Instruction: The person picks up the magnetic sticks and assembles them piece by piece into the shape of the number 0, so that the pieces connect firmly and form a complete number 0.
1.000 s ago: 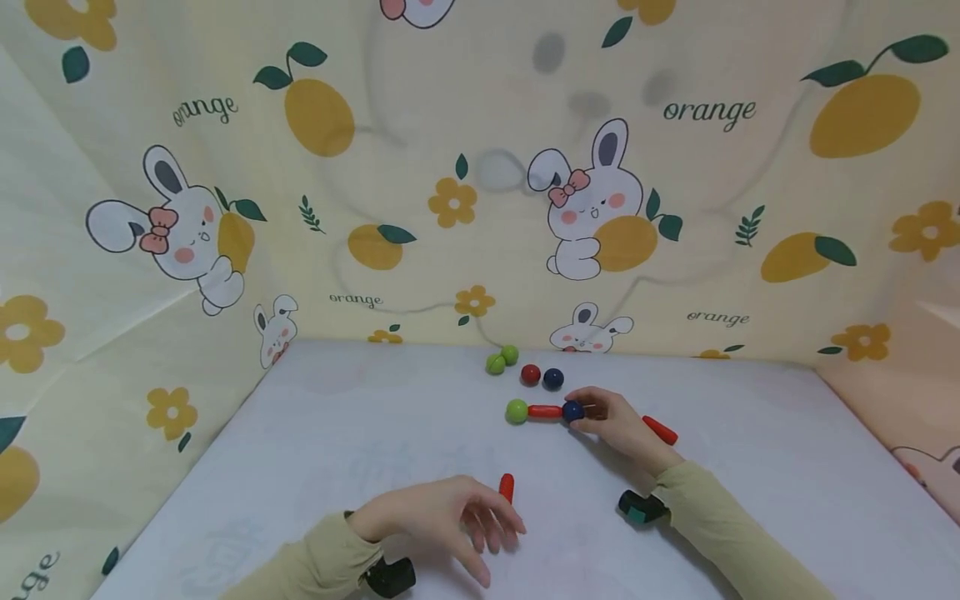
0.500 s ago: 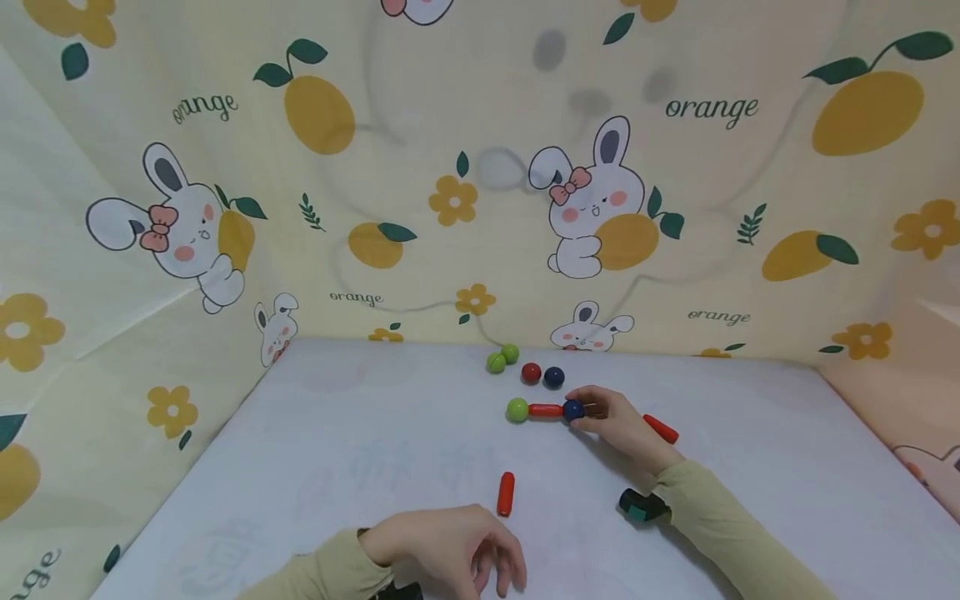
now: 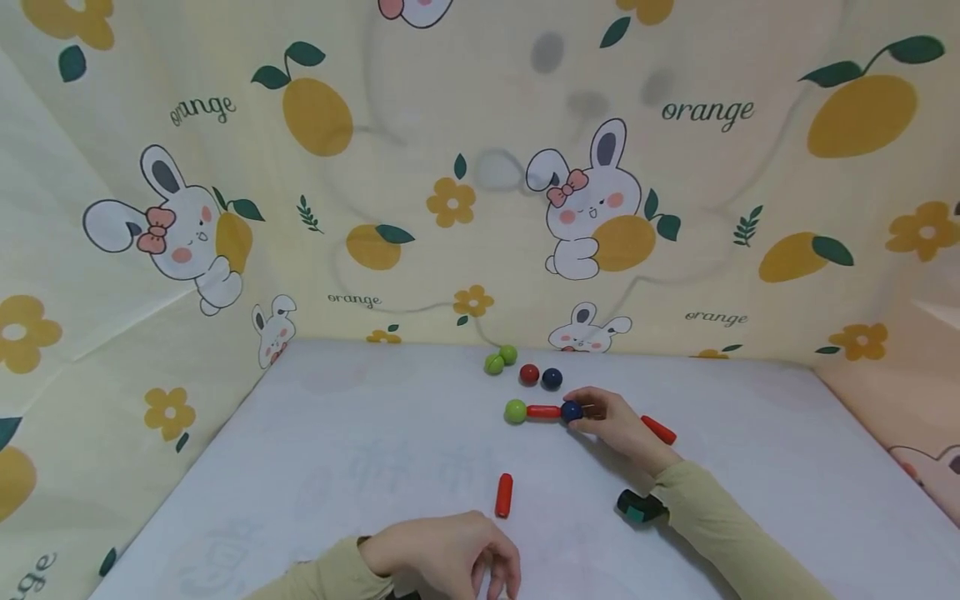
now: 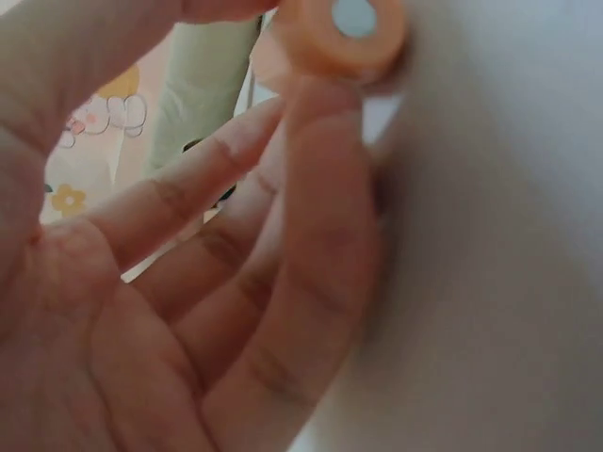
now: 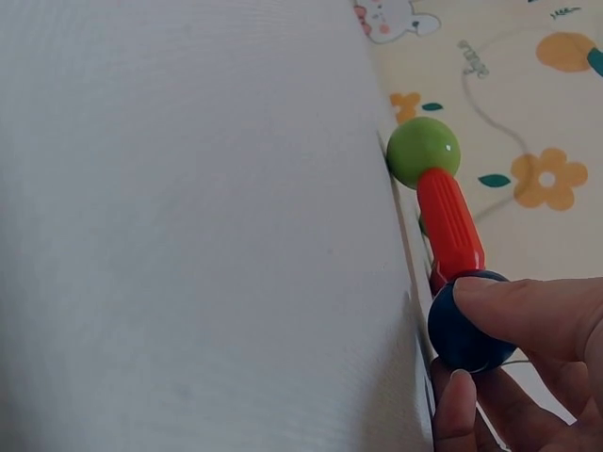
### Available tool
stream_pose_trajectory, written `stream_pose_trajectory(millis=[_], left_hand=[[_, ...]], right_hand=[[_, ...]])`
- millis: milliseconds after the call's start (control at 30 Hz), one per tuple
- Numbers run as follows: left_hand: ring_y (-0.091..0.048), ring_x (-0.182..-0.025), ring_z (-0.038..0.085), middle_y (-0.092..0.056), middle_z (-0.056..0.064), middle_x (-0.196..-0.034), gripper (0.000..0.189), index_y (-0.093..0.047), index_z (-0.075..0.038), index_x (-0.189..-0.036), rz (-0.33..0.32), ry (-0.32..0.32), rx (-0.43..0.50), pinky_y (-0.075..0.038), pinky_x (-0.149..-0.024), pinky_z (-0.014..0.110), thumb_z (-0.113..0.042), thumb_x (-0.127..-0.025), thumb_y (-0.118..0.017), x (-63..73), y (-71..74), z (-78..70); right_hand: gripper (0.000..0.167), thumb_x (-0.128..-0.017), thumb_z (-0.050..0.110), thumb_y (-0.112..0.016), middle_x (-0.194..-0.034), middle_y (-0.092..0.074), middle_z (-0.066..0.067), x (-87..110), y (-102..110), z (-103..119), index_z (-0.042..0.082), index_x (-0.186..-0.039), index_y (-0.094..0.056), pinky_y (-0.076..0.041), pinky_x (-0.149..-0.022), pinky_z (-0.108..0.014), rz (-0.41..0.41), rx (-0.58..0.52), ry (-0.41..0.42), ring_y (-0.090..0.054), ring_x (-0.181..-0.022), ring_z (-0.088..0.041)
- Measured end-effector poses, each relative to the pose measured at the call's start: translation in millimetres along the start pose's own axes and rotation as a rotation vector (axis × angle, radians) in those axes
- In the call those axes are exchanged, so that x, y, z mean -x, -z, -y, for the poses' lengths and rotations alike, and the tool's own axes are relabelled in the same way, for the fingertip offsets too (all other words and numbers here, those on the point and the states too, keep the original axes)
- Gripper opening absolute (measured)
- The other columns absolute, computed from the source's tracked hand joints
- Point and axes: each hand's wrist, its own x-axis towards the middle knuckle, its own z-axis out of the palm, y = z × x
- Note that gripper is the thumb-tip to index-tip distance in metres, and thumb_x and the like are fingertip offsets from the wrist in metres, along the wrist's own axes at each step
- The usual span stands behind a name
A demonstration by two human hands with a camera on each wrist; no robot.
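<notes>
In the head view my right hand (image 3: 615,423) pinches a dark blue ball (image 5: 460,331) between thumb and fingers. That ball sits at one end of a red magnetic rod (image 5: 449,221), with a green ball (image 5: 424,151) at its other end, the three in a line on the table. At the near side my left hand (image 3: 453,546) is low over the table, fingers bent downward. The left wrist view has an orange magnetic rod (image 4: 325,61) with a round metal end between its thumb and index finger; the head view does not show this rod.
A loose red rod (image 3: 504,496) lies just beyond the left hand, another red rod (image 3: 658,429) beside the right wrist. Behind the joined piece are two green balls (image 3: 494,363), a red ball (image 3: 529,374) and a blue ball (image 3: 552,378), near the patterned backdrop (image 3: 405,183).
My left hand has drawn back toward the near edge and its fingers have bent down, uncovering the loose red rod. The right hand stays on the blue ball.
</notes>
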Motion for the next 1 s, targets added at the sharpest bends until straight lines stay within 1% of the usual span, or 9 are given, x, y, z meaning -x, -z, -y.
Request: stream_pose_trajectory(millis=[133, 200, 300, 433, 567, 700, 800, 900, 1000], left_hand=[[-0.052, -0.054, 0.0, -0.062, -0.006, -0.074, 0.009, -0.069, -0.006, -0.096, -0.007, -0.01, -0.073, -0.051, -0.055, 0.018, -0.011, -0.089, -0.068, 3.5, 3.2, -0.4], [-0.051, -0.055, 0.0, -0.062, -0.006, -0.074, 0.009, -0.07, -0.006, -0.097, 0.003, -0.016, -0.09, -0.05, -0.054, 0.017, -0.012, -0.091, -0.066, 4.6, 4.7, -0.5], [-0.049, -0.053, 0.0, -0.061, -0.004, -0.074, 0.01, -0.07, -0.005, -0.097, 0.026, -0.029, -0.082, -0.048, -0.052, 0.016, -0.011, -0.092, -0.064, 5.7, 6.6, 0.1], [-0.047, -0.053, 0.001, -0.06, -0.002, -0.075, 0.009, -0.069, -0.004, -0.097, 0.035, -0.04, -0.062, -0.046, -0.051, 0.015, -0.009, -0.092, -0.064, 6.3, 7.8, 0.9], [-0.048, -0.057, -0.001, -0.059, -0.005, -0.073, 0.008, -0.07, -0.005, -0.095, 0.01, -0.033, -0.091, -0.047, -0.055, 0.014, -0.011, -0.09, -0.066, 7.0, 9.1, -0.1], [-0.051, -0.061, 0.0, -0.061, -0.009, -0.073, 0.008, -0.072, -0.007, -0.094, -0.053, 0.001, -0.059, -0.049, -0.057, 0.016, -0.013, -0.09, -0.068, 8.9, 13.6, -1.5], [-0.054, -0.063, 0.003, -0.063, -0.007, -0.074, 0.007, -0.073, -0.009, -0.094, -0.126, 0.019, -0.005, -0.05, -0.059, 0.018, -0.012, -0.088, -0.07, 9.2, 22.9, -1.2], [-0.057, -0.069, 0.006, -0.067, -0.003, -0.08, 0.013, -0.072, -0.01, -0.096, -0.213, 0.008, 0.018, -0.053, -0.064, 0.021, -0.008, -0.083, -0.073, 7.8, 39.3, 2.3], [-0.06, -0.076, 0.01, -0.07, 0.002, -0.088, 0.019, -0.073, -0.01, -0.1, -0.335, 0.008, 0.033, -0.055, -0.071, 0.026, -0.01, -0.081, -0.074, 5.8, 61.1, 7.4]], right_hand=[[0.041, -0.088, 0.009, -0.069, -0.123, -0.057, -0.011, -0.1, -1, -1, 0.008, -0.128, -0.057, -0.045, -0.096, -0.045, -0.004, -0.002, -0.008, -0.053, -0.11, -0.028], [0.041, -0.088, 0.009, -0.069, -0.123, -0.057, -0.011, 0.3, -1, -1, 0.008, -0.128, -0.057, -0.045, -0.096, -0.045, -0.004, -0.006, -0.009, -0.053, -0.11, -0.028], [0.041, -0.088, 0.009, -0.069, -0.123, -0.057, -0.011, 0.6, -1, -1, 0.008, -0.128, -0.057, -0.045, -0.097, -0.045, -0.003, -0.013, -0.009, -0.053, -0.11, -0.028], [0.042, -0.088, 0.009, -0.069, -0.123, -0.056, -0.011, 1.0, -1, -1, 0.008, -0.128, -0.056, -0.045, -0.097, -0.044, 0.001, -0.016, -0.006, -0.053, -0.111, -0.028], [0.042, -0.088, 0.01, -0.069, -0.123, -0.057, -0.011, 0.7, -1, -1, 0.007, -0.128, -0.056, -0.046, -0.096, -0.044, 0.005, -0.017, -0.003, -0.053, -0.111, -0.028], [0.042, -0.088, 0.011, -0.07, -0.122, -0.057, -0.011, 1.1, -1, -1, 0.007, -0.128, -0.056, -0.047, -0.094, -0.042, 0.005, -0.013, 0.007, -0.053, -0.109, -0.027], [0.042, -0.088, 0.011, -0.07, -0.122, -0.057, -0.011, 1.3, -1, -1, 0.007, -0.128, -0.056, -0.047, -0.093, -0.042, 0.007, -0.004, 0.01, -0.053, -0.109, -0.027], [0.042, -0.089, 0.011, -0.069, -0.122, -0.057, -0.011, 0.7, 0, -2, 0.007, -0.128, -0.056, -0.047, -0.094, -0.042, 0.011, 0.0, 0.009, -0.053, -0.109, -0.028], [0.042, -0.089, 0.01, -0.069, -0.122, -0.057, -0.01, -0.4, 0, -2, 0.008, -0.128, -0.057, -0.047, -0.094, -0.042, 0.008, -0.005, 0.006, -0.053, -0.11, -0.028]])
